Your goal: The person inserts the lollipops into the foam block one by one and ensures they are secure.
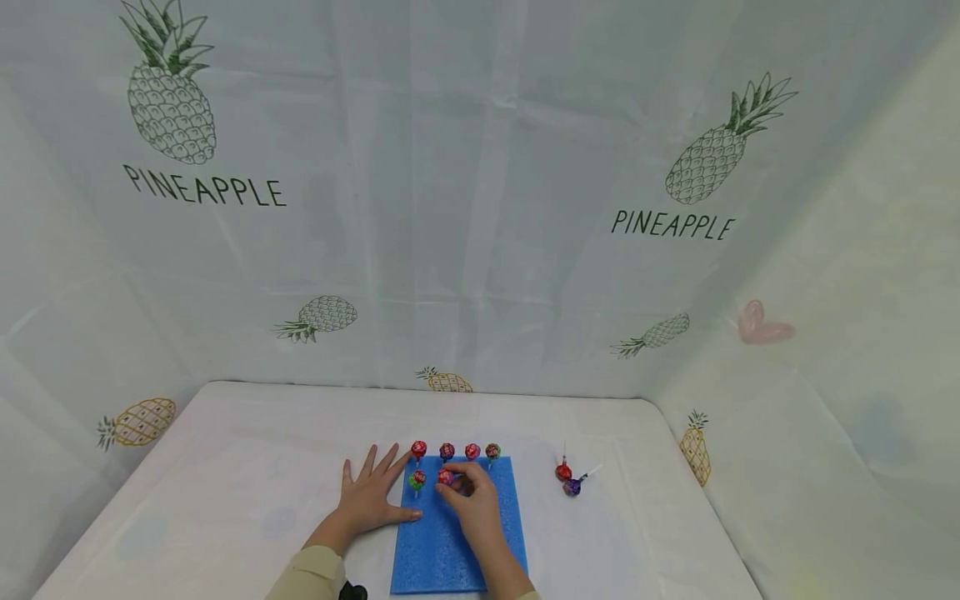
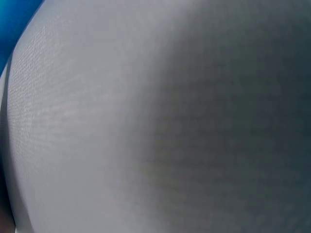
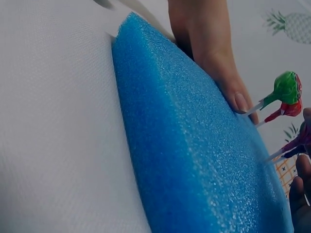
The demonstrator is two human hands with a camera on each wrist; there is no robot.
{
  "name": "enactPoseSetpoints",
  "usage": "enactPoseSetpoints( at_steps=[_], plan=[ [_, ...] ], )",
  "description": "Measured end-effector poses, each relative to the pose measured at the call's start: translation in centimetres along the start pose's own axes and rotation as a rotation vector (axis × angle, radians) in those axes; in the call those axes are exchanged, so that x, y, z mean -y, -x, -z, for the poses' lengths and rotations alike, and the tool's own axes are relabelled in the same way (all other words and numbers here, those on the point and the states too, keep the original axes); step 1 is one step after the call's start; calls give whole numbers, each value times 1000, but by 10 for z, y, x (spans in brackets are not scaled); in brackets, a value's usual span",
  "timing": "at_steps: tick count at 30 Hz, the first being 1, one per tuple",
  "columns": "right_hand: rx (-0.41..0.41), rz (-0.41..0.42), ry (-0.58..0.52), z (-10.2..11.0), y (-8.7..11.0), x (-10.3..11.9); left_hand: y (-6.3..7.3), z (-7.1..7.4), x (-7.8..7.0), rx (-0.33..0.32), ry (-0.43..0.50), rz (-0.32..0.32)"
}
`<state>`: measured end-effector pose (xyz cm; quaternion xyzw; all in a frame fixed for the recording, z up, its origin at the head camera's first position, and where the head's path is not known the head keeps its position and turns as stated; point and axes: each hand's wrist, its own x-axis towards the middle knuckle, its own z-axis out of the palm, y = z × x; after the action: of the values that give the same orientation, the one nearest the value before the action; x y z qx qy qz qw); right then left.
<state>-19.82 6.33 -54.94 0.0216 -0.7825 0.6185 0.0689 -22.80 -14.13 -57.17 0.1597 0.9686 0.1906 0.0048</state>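
Note:
A blue foam board (image 1: 457, 550) lies flat on the table, with several wrapped lollipops standing in it on their sticks. My right hand (image 1: 474, 504) pinches a pink-red lollipop (image 1: 446, 477) by its head between thumb and fingers; its stick meets the foam in the right wrist view. Just left of it stands a green lollipop (image 1: 417, 479). Behind, a row holds a red lollipop (image 1: 418, 449), a purple one (image 1: 447, 451) and others. My left hand (image 1: 367, 502) is spread at the board's left edge, its thumb resting on the foam (image 3: 194, 121).
Right of the board lie a loose red lollipop (image 1: 563, 472) and a purple lollipop (image 1: 573, 487). The white tablecloth (image 1: 240, 483) covers the table, and a pineapple-print curtain (image 1: 450, 208) stands behind. Mostly cloth fills the left wrist view.

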Motion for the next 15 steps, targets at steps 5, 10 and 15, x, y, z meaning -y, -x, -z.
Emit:
enactPoseSetpoints(
  at_steps=[5,10,15],
  plan=[
    [8,16,6,0,0,-1,0,0,0,1,10,1],
    [15,-19,7,-2,-1,-2,-1,-1,0,5,-8,5],
    [25,-28,-1,-3,-1,-5,-1,-2,0,7,-18,11]
  ],
)
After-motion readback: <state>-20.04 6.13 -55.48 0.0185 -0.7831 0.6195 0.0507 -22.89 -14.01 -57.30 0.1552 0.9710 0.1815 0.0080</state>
